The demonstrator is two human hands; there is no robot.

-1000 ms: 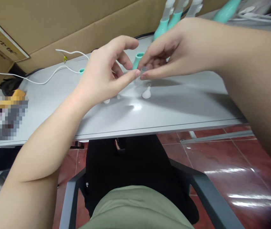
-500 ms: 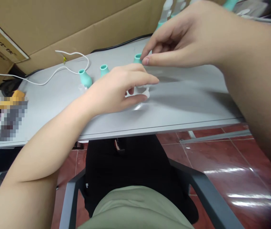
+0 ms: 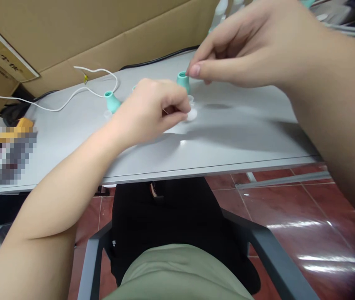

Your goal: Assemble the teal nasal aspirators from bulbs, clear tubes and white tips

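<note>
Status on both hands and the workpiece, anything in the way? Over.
Left hand, fingertips at white piece, grip unclear. Right hand at teal piece's rim; teal piece upright. Left hand blocks view of some tabletop.

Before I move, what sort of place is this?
Probably a small workshop: a gray table holding teal bulb-shaped parts, a cardboard wall behind it, and a red tiled floor.

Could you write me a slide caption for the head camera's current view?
Left hand pinching a small white piece, right hand beside an open teal bulb.
</note>
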